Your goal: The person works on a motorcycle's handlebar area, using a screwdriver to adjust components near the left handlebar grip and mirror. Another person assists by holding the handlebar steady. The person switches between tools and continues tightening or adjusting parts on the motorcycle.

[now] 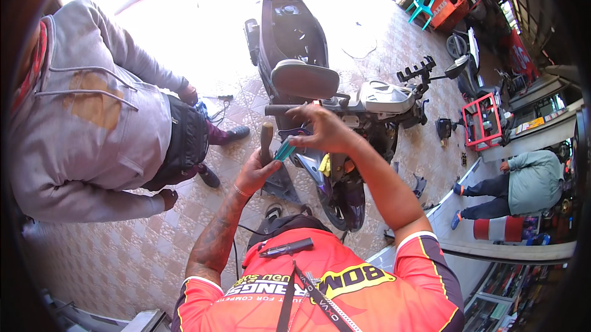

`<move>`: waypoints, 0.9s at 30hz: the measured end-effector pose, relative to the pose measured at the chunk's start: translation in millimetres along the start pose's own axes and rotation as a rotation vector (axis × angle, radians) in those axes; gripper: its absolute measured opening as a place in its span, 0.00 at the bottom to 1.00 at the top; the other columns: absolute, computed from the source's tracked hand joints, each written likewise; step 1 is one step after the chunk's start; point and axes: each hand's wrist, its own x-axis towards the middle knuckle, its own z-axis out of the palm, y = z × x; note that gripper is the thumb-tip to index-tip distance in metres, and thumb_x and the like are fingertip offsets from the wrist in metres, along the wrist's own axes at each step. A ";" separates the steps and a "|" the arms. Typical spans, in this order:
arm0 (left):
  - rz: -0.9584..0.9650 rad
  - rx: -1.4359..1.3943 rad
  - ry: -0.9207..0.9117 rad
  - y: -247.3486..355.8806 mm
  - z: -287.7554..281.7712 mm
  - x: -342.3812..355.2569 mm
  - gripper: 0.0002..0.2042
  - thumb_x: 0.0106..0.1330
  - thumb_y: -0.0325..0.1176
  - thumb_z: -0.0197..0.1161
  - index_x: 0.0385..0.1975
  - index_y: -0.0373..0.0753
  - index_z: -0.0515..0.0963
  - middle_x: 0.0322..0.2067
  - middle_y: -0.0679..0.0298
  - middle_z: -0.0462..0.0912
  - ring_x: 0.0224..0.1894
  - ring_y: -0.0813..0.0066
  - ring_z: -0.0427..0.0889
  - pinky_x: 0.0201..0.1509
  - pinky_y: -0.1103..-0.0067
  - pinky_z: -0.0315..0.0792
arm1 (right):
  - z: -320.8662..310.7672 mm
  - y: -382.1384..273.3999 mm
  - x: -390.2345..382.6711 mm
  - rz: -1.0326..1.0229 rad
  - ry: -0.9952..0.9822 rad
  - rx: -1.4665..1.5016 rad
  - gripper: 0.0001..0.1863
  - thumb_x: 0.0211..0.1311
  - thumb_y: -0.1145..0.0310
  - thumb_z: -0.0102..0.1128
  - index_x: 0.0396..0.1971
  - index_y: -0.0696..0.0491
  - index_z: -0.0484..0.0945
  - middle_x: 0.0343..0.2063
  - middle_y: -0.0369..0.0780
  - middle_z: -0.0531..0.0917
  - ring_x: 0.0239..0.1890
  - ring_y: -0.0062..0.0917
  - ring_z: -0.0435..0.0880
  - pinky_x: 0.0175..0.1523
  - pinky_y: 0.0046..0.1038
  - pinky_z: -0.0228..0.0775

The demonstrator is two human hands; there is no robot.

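Observation:
In front of my body, my left hand (251, 175) is closed around a brown handle-shaped piece (266, 142) with a rounded top, standing upright. A slim teal-green object (284, 149) also sticks out between its thumb and fingers; I cannot make out its kind. Over it, my right hand (325, 127) curves in a C, its thumb reaching the teal-green object's upper end and its fingers apart, close to the dark handlebar grip. Just beyond both hands stands a partly stripped purple scooter (294, 30), with its dark handlebar grip (281, 110) and exposed front parts.
A person in a grey hoodie (117, 141) stands close on the left. Another person in a grey-green top (534, 184) is at the far right, near display shelves (505, 289). A red metal frame (483, 121), a green plastic chair (422, 5) and loose parts on the tiled floor lie to the right.

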 end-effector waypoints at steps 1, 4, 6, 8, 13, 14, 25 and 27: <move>-0.021 -0.001 0.005 -3.1 -0.7 -2.6 0.14 0.69 0.36 0.70 0.44 0.41 0.72 0.31 0.77 0.69 0.33 0.88 0.65 0.36 0.85 0.64 | -13.2 7.4 1.3 0.090 -0.091 -0.129 0.36 0.51 0.56 0.78 0.59 0.55 0.76 0.35 0.43 0.87 0.41 0.37 0.87 0.54 0.36 0.77; -0.062 0.015 -0.007 -12.5 2.9 -11.2 0.14 0.68 0.36 0.71 0.41 0.42 0.71 0.31 0.77 0.69 0.33 0.88 0.65 0.36 0.85 0.64 | -27.5 24.2 13.1 0.315 -0.346 -0.433 0.35 0.51 0.55 0.77 0.57 0.53 0.76 0.38 0.43 0.88 0.47 0.42 0.86 0.59 0.41 0.75; -0.079 0.022 -0.020 -16.7 6.9 -12.0 0.14 0.68 0.36 0.72 0.40 0.42 0.71 0.31 0.77 0.69 0.33 0.88 0.65 0.36 0.85 0.65 | -26.6 32.3 23.4 0.479 -0.510 -0.468 0.31 0.51 0.55 0.77 0.53 0.53 0.77 0.38 0.42 0.88 0.47 0.40 0.86 0.58 0.40 0.75; -0.152 0.041 -0.003 -20.7 11.0 -13.3 0.15 0.67 0.37 0.72 0.39 0.42 0.70 0.31 0.77 0.69 0.33 0.88 0.65 0.36 0.85 0.65 | -20.7 38.6 32.6 0.544 -0.580 -0.558 0.28 0.51 0.52 0.78 0.47 0.51 0.78 0.38 0.41 0.88 0.48 0.37 0.87 0.56 0.42 0.73; -0.164 0.032 -0.025 -30.3 13.8 -17.8 0.18 0.66 0.38 0.73 0.47 0.40 0.73 0.32 0.78 0.70 0.34 0.88 0.67 0.37 0.85 0.65 | -15.1 51.9 32.9 0.431 -0.585 -0.727 0.27 0.50 0.51 0.79 0.46 0.48 0.78 0.39 0.40 0.88 0.48 0.34 0.87 0.56 0.43 0.68; -0.179 0.055 -0.027 -32.1 13.2 -18.1 0.18 0.66 0.38 0.73 0.48 0.39 0.73 0.32 0.78 0.70 0.34 0.88 0.67 0.37 0.85 0.65 | -14.7 53.5 30.0 0.418 -0.552 -0.712 0.27 0.50 0.51 0.79 0.46 0.48 0.79 0.39 0.40 0.89 0.48 0.34 0.87 0.56 0.42 0.68; -0.247 0.067 0.042 -19.9 30.9 -32.4 0.17 0.65 0.41 0.74 0.37 0.43 0.69 0.29 0.77 0.67 0.31 0.88 0.64 0.32 0.83 0.62 | -13.5 53.3 30.2 0.411 -0.546 -0.718 0.23 0.50 0.49 0.77 0.41 0.48 0.82 0.37 0.40 0.89 0.43 0.34 0.89 0.49 0.41 0.76; -0.264 0.071 0.065 -24.0 32.9 -30.8 0.18 0.65 0.41 0.74 0.37 0.43 0.69 0.29 0.76 0.68 0.31 0.88 0.64 0.32 0.83 0.62 | -15.5 56.9 35.0 0.430 -0.569 -0.713 0.23 0.51 0.48 0.76 0.40 0.48 0.83 0.37 0.40 0.89 0.43 0.33 0.89 0.47 0.39 0.78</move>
